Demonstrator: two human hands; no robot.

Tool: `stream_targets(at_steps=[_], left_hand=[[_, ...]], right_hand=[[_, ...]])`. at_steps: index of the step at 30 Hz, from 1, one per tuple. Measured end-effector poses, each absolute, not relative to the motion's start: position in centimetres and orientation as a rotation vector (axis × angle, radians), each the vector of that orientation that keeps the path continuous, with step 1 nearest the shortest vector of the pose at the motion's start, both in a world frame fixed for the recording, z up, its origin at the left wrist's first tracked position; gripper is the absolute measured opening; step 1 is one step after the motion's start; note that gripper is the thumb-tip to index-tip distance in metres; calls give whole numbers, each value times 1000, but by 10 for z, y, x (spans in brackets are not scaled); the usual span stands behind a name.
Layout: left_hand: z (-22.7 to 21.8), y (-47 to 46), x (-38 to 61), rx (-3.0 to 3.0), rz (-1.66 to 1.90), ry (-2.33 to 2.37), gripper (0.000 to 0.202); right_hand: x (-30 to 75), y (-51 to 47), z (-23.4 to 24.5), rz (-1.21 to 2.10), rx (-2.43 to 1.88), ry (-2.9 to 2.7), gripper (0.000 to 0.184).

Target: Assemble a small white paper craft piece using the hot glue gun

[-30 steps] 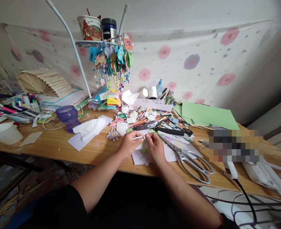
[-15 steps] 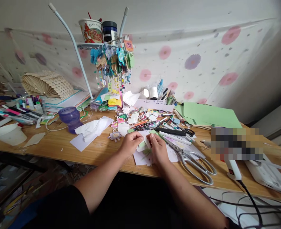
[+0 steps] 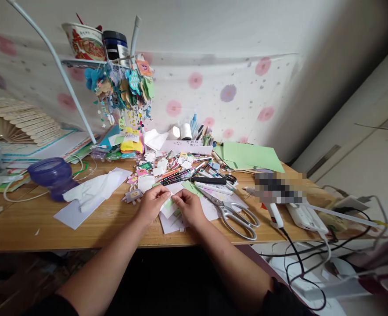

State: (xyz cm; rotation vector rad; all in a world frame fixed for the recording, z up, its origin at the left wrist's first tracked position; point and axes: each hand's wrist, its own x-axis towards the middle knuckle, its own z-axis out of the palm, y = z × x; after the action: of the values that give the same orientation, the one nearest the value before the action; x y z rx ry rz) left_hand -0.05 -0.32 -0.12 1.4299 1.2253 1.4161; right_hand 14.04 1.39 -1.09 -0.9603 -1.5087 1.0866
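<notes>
My left hand (image 3: 153, 202) and my right hand (image 3: 190, 207) meet low over the front of the table, thumbs and fingers pinched close together. Between the fingertips is a small piece of pale paper (image 3: 168, 203), partly covered by the fingers. White paper sheets (image 3: 167, 226) with green paper scraps lie beneath the hands. To the right of my right hand, large silver scissors (image 3: 228, 213) rest with their handles toward me. Beyond the hands lie colored pencils (image 3: 177, 175) and several small paper cutouts (image 3: 141, 172).
A purple cup (image 3: 52, 175) and crumpled white tissue (image 3: 93, 188) are on the left. Green paper sheets (image 3: 253, 156) lie at the back right. A hot glue gun (image 3: 274, 215), partly pixelated, trails its black cord off the table. Paper ornaments (image 3: 124, 87) hang from a rack.
The view has swung to the right, so everything appears farther left. Both hands still pinch the small paper, and their fingertips are closer together.
</notes>
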Motion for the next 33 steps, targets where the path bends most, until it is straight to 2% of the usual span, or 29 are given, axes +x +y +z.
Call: stream_targets(at_steps=[24,33], left_hand=[[3,-4,0,1184,1484,1169,23],[1,-6,0,1209,1275,1094,23]], right_hand=[[142,16,-11,1223,-876,-1383,17],[141,17,-12,1261,-865,-1322,15]])
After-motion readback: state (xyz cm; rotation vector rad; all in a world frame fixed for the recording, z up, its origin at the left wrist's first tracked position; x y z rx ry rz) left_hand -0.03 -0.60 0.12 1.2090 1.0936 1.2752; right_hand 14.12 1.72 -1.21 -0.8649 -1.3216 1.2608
